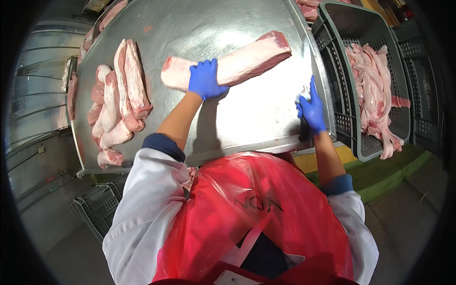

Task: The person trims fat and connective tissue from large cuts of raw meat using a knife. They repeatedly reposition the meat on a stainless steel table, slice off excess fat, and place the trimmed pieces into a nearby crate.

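Note:
A long pork loin (pixel 247 59) with a pale fat layer lies slantwise across the metal table (pixel 228 23). Over its left part spreads my left hand (pixel 204 80) in a blue glove, with the fingers across the top and the thumb along the near edge. My right hand (pixel 312 110), also gloved in blue, is low over the table's right edge. Its index finger points away from me while the other fingers bend around a small, pale, shiny thing (pixel 304 91), blurred by glare. Its kind I cannot make out.
Several trimmed pork pieces (pixel 135 88) lie in a group on the table's left side. Right of the table stands a grey perforated crate (pixel 358 137) with pale strips of fat and skin (pixel 373 90). Another dark crate (pixel 98 204) is on the floor at lower left.

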`<state>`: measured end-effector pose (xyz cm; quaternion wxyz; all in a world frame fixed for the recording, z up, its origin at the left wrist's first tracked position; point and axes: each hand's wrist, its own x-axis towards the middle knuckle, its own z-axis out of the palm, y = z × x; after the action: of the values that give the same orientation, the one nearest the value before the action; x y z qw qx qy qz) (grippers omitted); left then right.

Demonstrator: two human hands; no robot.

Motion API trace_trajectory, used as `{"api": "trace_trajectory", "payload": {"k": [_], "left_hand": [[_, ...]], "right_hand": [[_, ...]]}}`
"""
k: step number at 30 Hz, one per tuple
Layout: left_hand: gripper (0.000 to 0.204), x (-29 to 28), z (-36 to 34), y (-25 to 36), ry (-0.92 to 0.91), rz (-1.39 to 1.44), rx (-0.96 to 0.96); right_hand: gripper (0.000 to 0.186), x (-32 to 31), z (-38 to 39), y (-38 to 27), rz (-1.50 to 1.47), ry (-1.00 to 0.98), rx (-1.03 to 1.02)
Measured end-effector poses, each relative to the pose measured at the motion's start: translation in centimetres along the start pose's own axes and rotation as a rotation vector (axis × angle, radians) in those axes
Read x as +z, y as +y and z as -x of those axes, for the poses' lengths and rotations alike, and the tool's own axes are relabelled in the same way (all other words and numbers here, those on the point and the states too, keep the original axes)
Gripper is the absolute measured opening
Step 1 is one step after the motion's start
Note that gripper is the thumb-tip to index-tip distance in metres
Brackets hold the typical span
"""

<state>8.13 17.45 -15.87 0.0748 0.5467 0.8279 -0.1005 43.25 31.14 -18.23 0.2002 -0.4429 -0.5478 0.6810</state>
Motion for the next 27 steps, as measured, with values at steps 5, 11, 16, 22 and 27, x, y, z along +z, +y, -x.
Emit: {"api": "trace_trajectory", "payload": {"k": [5,11,16,22,27], "left_hand": [[0.103,-0.6,3.6,1.6,0.007,0.076,-0.087],[0.099,1.0,5.6,0.9,0.194,0.365,0.025],[0.087,4.2,6.9,3.1,0.291,0.262,0.042],[0.058,3.1,3.9,4.2,0.45,0.535,0.12],[0.04,2.1,-0.6,6.6,0.456,0.463,0.111]], "right_hand": [[0.085,4.2,-8.1,-2.0,0.086,0.123,-0.004],[0.077,4.5,-14.2,2.3,-0.086,0.191,-0.112],[0.081,4.8,-11.5,-0.9,-0.113,0.122,-0.096],[0.082,5.8,-9.9,1.0,-0.13,0.106,-0.079],[0.083,5.9,-10.9,-1.3,-0.152,0.137,-0.083]]}}
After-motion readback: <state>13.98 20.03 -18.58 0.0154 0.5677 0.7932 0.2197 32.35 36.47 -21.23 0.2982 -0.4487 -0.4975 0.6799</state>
